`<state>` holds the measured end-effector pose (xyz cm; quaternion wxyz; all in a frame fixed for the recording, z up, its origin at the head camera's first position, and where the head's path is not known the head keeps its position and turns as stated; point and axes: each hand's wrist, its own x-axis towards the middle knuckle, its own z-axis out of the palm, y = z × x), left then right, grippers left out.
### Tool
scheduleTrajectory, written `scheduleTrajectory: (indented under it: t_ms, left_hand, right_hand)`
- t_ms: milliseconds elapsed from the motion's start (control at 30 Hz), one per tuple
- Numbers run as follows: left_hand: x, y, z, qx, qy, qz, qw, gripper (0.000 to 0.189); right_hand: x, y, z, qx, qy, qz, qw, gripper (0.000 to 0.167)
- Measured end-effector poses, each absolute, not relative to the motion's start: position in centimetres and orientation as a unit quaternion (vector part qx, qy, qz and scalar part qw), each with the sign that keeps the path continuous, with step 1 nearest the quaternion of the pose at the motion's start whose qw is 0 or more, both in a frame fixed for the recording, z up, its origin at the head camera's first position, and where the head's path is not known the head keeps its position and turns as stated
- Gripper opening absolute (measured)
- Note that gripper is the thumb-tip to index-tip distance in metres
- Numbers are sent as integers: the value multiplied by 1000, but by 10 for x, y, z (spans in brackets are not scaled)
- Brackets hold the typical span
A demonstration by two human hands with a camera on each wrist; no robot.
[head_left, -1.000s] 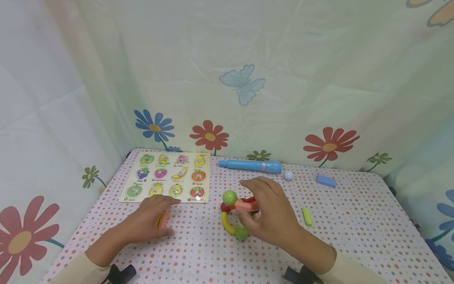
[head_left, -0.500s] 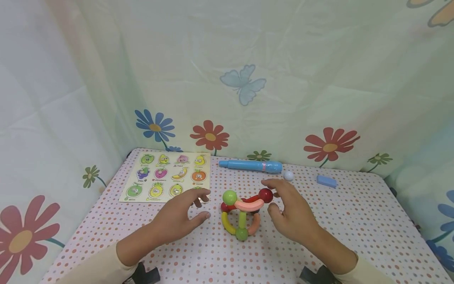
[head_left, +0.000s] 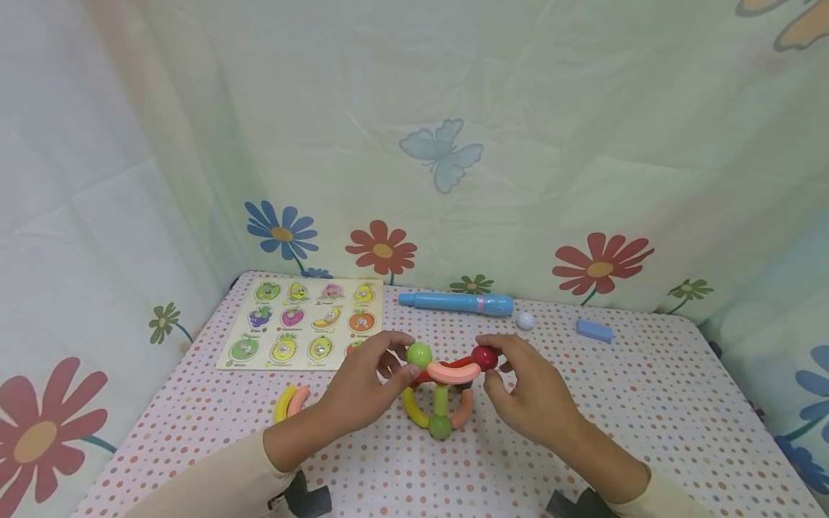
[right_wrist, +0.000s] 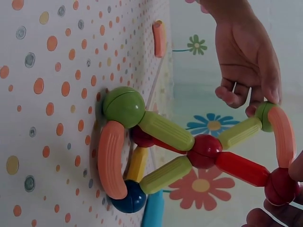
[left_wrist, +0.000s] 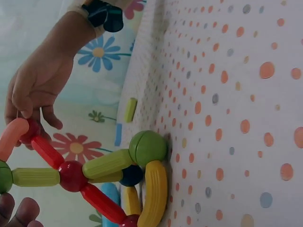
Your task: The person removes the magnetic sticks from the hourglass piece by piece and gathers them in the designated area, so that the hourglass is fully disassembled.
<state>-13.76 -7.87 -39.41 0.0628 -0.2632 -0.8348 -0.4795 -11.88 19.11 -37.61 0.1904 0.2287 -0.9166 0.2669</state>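
Observation:
A construction of magnetic balls and sticks (head_left: pixel 441 401) stands on the dotted table between the hands. A curved pink stick (head_left: pixel 453 373) bridges its top, from a green ball (head_left: pixel 419 355) to a red ball (head_left: pixel 484 357). My left hand (head_left: pixel 363 385) pinches that green ball between thumb and fingers. On the other side, my right hand (head_left: pixel 534 392) holds the red ball in a thumb-and-finger pinch. In the right wrist view, a middle red ball (right_wrist: pixel 204 151) joins straight green and red sticks, above a base of curved sticks, a green ball (right_wrist: pixel 124 107) and a blue ball (right_wrist: pixel 129 196).
Loose yellow (head_left: pixel 283 404) and pink (head_left: pixel 299 400) curved sticks lie beside the left forearm. Behind are a fruit picture board (head_left: pixel 311 360), a blue tube (head_left: pixel 453 302), a white ball (head_left: pixel 525 321) and a blue block (head_left: pixel 594 331). A light-green stick (left_wrist: pixel 130 109) shows in the left wrist view.
My left hand has moved right from near the loose sticks to the green ball. My right hand has let go of the pink stick and shifted right to the red ball.

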Motion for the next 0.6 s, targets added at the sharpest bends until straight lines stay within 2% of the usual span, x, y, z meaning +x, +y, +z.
scheduleTrajectory:
  t_ms: [200,467,600]
  left_hand:
    - [-144,-76,-392,-236,-826,-508,55,34]
    - [-153,-68,-386,-195,-837,-507,68,17]
    - [-155,-64,-385,-191,-831,-521,44,23]
  right_hand:
    - [-115,193,-379,232,-913,269,199,47]
    - [-109,190,-384,261,-903,268,213,51]
    - [-105,184,-384,269,-902,272,201,53]
